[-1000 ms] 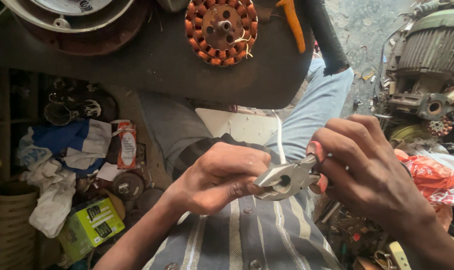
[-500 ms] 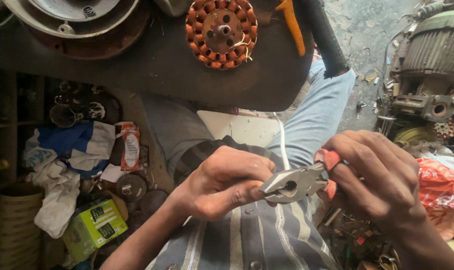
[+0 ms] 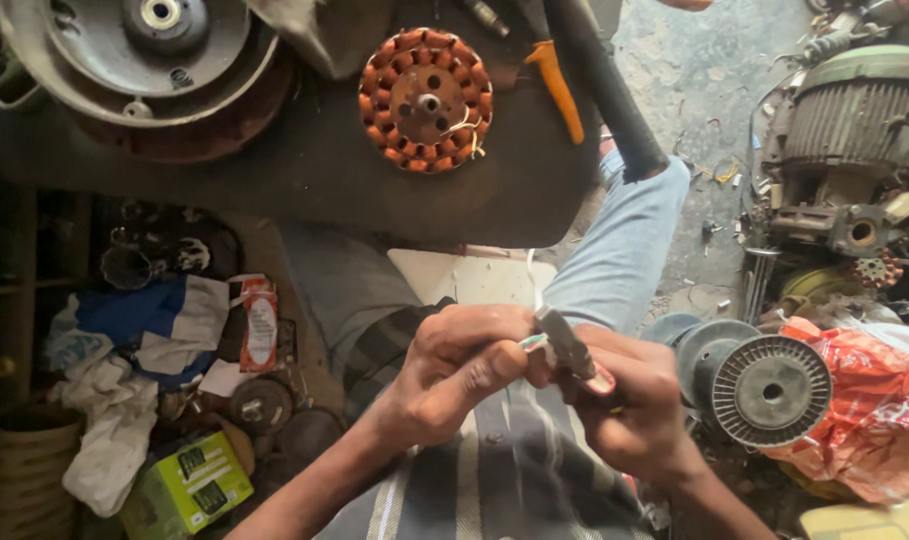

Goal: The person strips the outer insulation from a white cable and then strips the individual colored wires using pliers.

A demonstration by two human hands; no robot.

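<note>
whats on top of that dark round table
On the dark table lie a copper-wound stator, a grey metal cover and an orange-handled tool. What lies beneath the cover is hidden.

Wound stator (image 3: pixel 428 100), far centre: copper-orange coils around a brown core, with thin yellow and white leads. Worktop (image 3: pixel 274 190): dark, almost black. Tool handle (image 3: pixel 557 90) beside the stator: orange-yellow. Pliers (image 3: pixel 566 345) between the hands: grey metal jaws, with a red grip tip. Shirt (image 3: pixel 494 490), near centre: grey with white stripes. Trouser leg (image 3: pixel 624 250): pale blue. Small box (image 3: pixel 189 485), near left: lime green with black panels. Plastic bag (image 3: pixel 854 400), right: orange-red and white. Ribbed disc (image 3: pixel 771 390): apparently dull grey.
</note>
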